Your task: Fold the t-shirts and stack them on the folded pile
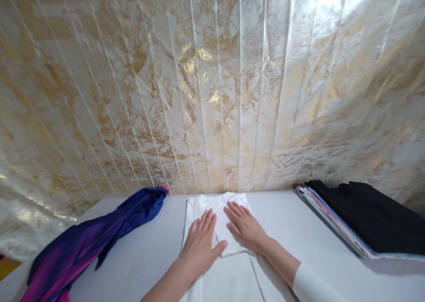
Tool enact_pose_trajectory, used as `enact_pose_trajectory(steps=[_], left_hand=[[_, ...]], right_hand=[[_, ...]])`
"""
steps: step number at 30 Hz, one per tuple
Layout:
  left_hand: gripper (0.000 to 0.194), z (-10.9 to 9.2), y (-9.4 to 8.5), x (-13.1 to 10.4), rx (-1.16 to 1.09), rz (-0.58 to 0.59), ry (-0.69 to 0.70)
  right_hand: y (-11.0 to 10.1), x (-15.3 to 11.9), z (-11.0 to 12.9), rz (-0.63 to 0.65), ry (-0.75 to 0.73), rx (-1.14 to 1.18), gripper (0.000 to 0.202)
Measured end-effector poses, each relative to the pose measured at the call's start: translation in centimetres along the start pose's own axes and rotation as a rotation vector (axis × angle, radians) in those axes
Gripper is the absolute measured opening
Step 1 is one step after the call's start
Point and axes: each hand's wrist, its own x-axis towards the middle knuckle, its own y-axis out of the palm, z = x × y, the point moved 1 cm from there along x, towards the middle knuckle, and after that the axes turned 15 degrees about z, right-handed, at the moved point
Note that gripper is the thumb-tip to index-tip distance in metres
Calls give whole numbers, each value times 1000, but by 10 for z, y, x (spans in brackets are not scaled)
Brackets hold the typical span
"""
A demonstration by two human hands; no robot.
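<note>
A white garment, partly folded, lies on the table in front of me, its far end close to the wall. My left hand rests flat on its left part, fingers stretched out and thumb pointing right. On the upper right part lies my right hand, palm down with the fingers extended. Both hands press on the cloth without gripping it. The near end of the garment runs out of the bottom of the view, and part of it is hidden under my forearms.
A crumpled blue and purple garment lies at the left of the white-covered table. To the right sits a stack of folded clothes with a black garment on top. Behind the table rises a shiny gold-patterned sheet.
</note>
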Motion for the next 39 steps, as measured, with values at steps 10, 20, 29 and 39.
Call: enact_pose_trajectory(steps=[10, 20, 29, 39], left_hand=[[64, 9, -4, 18, -28, -59, 101], [55, 23, 27, -59, 105, -245, 11], [59, -1, 22, -95, 114, -217, 27], [60, -27, 82, -230, 255, -345, 265]], right_hand=[[-1, 6, -9, -24, 93, -50, 50], [18, -84, 26, 11, -61, -81, 61], [-1, -115, 47, 47, -44, -83, 59], [29, -249, 94, -241, -346, -416, 68]])
